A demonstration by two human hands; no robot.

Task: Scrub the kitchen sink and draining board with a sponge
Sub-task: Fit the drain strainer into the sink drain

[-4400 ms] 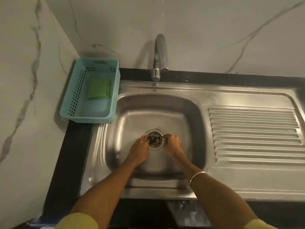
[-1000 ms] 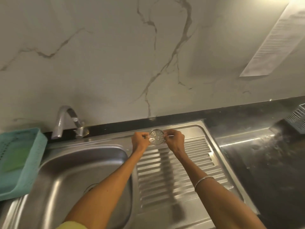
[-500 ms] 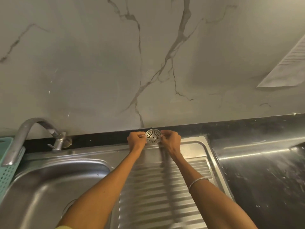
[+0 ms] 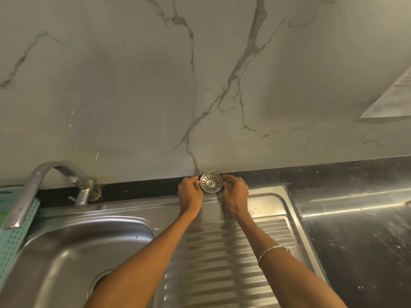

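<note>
A round steel drain strainer point(image 4: 211, 182) stands on edge against the black back ledge, at the far rim of the ribbed draining board point(image 4: 233, 252). My left hand point(image 4: 190, 192) pinches its left rim and my right hand point(image 4: 235, 193) pinches its right rim. The steel sink bowl point(image 4: 66, 252) lies to the left, its open drain hole point(image 4: 100, 283) partly hidden by my left forearm. No sponge is clearly visible.
A curved steel tap point(image 4: 44, 185) rises behind the bowl. A teal plastic basket point(image 4: 15, 236) stands at the far left edge. A dark, wet countertop point(image 4: 360, 230) lies right of the draining board. Marble wall runs along the back, with a paper sheet point(image 4: 391, 101) at upper right.
Both hands lifted the strainer out of the sink drain, carried it over the draining board, and have now brought it up against the back ledge by the wall.
</note>
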